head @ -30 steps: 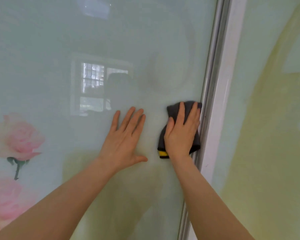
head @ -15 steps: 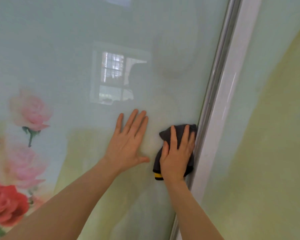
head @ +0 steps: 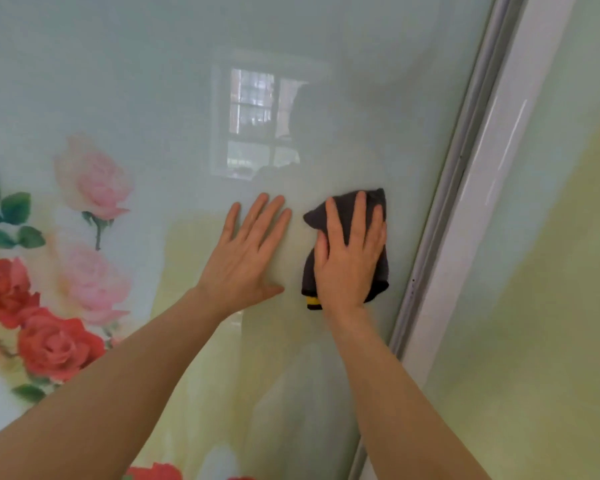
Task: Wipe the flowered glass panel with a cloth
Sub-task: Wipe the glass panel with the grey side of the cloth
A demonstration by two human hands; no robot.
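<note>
The flowered glass panel (head: 153, 98) fills most of the view, pale green with pink and red roses (head: 94, 181) printed at its left. My right hand (head: 350, 258) lies flat on a dark grey cloth (head: 374, 202) with a yellow tag, pressing it against the glass a little left of the frame. My left hand (head: 246, 251) rests flat on the bare glass beside it, fingers straight and spread. Much of the cloth is hidden under my right hand.
A white and silver frame (head: 471, 202) runs diagonally along the panel's right edge. Beyond it is another pale green and yellow panel (head: 551, 306). A window (head: 257, 123) is reflected in the glass above my hands.
My right hand has slid the cloth down and slightly left, away from the frame. The view has shifted, showing more roses at the left. My left hand stays flat on the glass.
</note>
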